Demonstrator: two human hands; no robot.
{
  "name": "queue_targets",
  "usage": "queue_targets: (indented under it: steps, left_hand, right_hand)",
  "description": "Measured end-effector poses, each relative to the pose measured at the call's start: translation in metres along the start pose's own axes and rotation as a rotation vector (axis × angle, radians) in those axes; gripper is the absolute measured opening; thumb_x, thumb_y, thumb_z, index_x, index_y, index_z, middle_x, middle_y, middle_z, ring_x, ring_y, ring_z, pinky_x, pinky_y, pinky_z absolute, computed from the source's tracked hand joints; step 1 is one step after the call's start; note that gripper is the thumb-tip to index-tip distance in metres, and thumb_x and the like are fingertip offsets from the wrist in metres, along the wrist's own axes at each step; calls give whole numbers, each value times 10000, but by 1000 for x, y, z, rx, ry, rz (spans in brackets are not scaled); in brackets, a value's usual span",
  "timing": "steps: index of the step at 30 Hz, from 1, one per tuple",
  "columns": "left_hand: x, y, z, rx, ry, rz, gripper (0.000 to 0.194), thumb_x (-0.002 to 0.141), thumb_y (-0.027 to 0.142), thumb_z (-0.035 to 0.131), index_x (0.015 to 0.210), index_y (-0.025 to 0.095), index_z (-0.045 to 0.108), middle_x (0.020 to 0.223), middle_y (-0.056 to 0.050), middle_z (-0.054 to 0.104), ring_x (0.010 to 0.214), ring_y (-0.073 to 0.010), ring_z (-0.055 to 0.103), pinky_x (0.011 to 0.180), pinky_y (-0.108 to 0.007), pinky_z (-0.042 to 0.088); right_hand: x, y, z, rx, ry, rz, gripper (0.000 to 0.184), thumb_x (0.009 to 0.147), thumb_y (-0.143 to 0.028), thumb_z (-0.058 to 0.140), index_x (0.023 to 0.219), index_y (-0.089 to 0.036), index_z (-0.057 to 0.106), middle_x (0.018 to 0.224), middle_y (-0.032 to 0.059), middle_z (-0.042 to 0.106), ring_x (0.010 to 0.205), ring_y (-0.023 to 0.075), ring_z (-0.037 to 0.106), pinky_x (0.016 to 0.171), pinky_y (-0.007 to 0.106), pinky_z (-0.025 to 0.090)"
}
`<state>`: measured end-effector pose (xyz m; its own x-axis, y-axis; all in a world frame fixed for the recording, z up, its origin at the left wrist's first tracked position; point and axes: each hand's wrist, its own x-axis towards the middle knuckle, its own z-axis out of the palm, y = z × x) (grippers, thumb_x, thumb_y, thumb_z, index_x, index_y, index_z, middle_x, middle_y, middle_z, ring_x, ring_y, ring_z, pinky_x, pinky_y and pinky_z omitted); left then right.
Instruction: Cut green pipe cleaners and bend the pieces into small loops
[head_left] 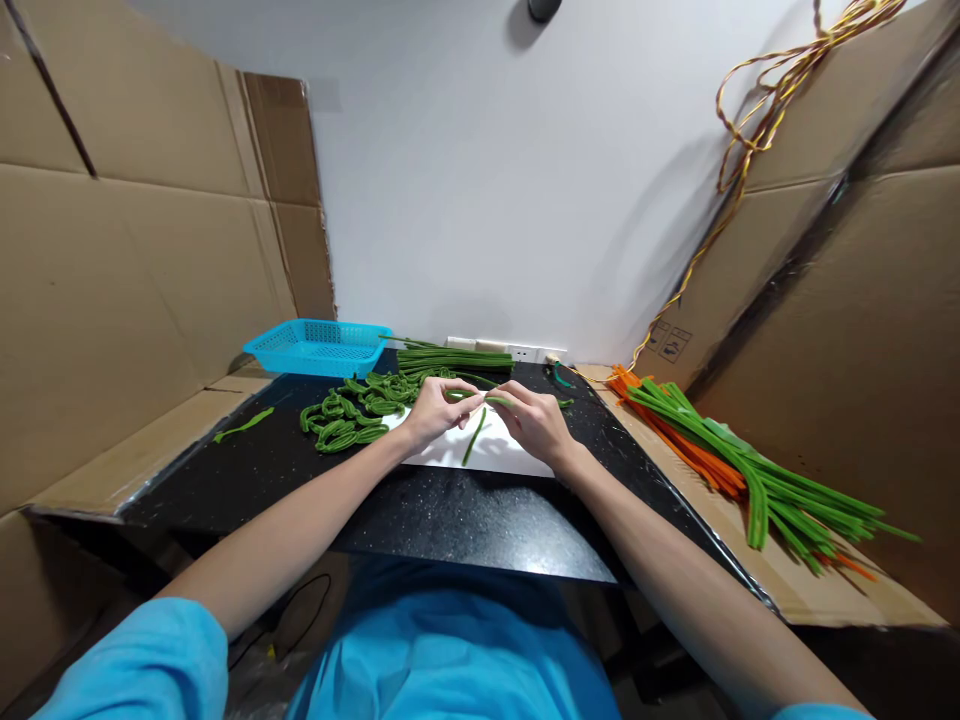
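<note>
Over a white sheet, my left hand and my right hand meet almost tip to tip. Both pinch a dark green pipe cleaner, a fuzzy stem whose one end hangs down between them toward the sheet. Parts of the stem are hidden behind my fingers. Left of my left hand lies a heap of looped green pipe cleaners. Beyond my hands is a bundle of straight dark green pipe cleaners.
A blue perforated basket stands at the back left. Bright green and orange pipe cleaners lie on cardboard at the right. One light green strip is on the black table. Cardboard walls flank both sides; a power strip runs along the wall.
</note>
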<state>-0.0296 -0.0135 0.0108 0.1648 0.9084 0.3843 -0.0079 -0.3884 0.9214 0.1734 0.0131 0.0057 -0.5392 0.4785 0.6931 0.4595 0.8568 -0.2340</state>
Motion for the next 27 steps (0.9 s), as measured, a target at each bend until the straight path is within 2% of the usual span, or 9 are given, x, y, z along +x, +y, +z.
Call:
queue_targets:
  steps: [3,5,9,11,13,16,19,23,27]
  left_hand:
    - [-1,3,0,71,5,97,335,749,411,825,846,97,758,679,-40,648,459,-80,538,429,-211,410]
    - [0,3,-2,136,27,175,300,775,393,803,836,101,765,800,-75,678,476,-80,568,437,-215,443]
    - [2,4,-9,313,26,315,221,815,344,768,842,125,788,845,-90,682,561,-101,624,487,-213,510]
    - [3,4,-12,319,14,321,222,822,350,763,852,132,791,857,-94,691,573,-113,640,500,-229,533]
    - [4,3,-13,254,-6,261,269,800,379,787,861,117,786,844,-103,703,550,-128,650,463,-238,521]
    - [6,0,-9,105,-19,92,376,756,420,830,908,82,769,671,-86,693,483,-144,630,412,-237,478]
    - [9,-6,-3,-35,48,-20,438,732,454,849,920,72,746,538,-45,647,397,-119,562,388,-229,441]
    - [10,-13,2,-189,186,-84,420,718,468,854,835,90,712,708,-78,701,474,-120,624,371,-208,411]
    - [7,-17,4,-203,202,-80,437,684,472,873,825,88,721,787,-88,703,544,-127,654,390,-202,414]
  right_hand:
    - [3,-9,4,151,55,85,240,973,-362,551,889,-215,721,884,65,654,693,149,546,634,275,398]
    - [8,-13,9,360,93,237,301,931,-408,592,736,-190,665,696,28,556,600,135,457,569,277,345]
    - [20,-15,21,980,-7,636,376,805,-477,691,605,-188,558,542,-35,405,483,94,305,475,264,234]
    - [22,-13,22,1095,-47,693,365,742,-457,749,595,-179,562,559,-35,420,481,79,285,466,257,215]
    - [22,-11,21,1088,-36,663,362,727,-433,773,583,-175,564,544,-45,402,480,70,273,463,250,204]
    - [20,-11,16,997,32,581,362,760,-435,768,594,-177,576,506,-57,384,463,69,286,459,242,202]
    - [18,-13,16,910,88,549,370,782,-460,758,614,-181,582,499,-48,420,445,76,332,448,239,218]
    - [15,-12,21,850,139,535,374,813,-458,729,613,-190,562,481,-44,442,418,83,362,427,240,251]
    - [14,-10,23,829,117,544,356,835,-397,685,588,-192,533,469,-41,458,387,87,394,406,239,271]
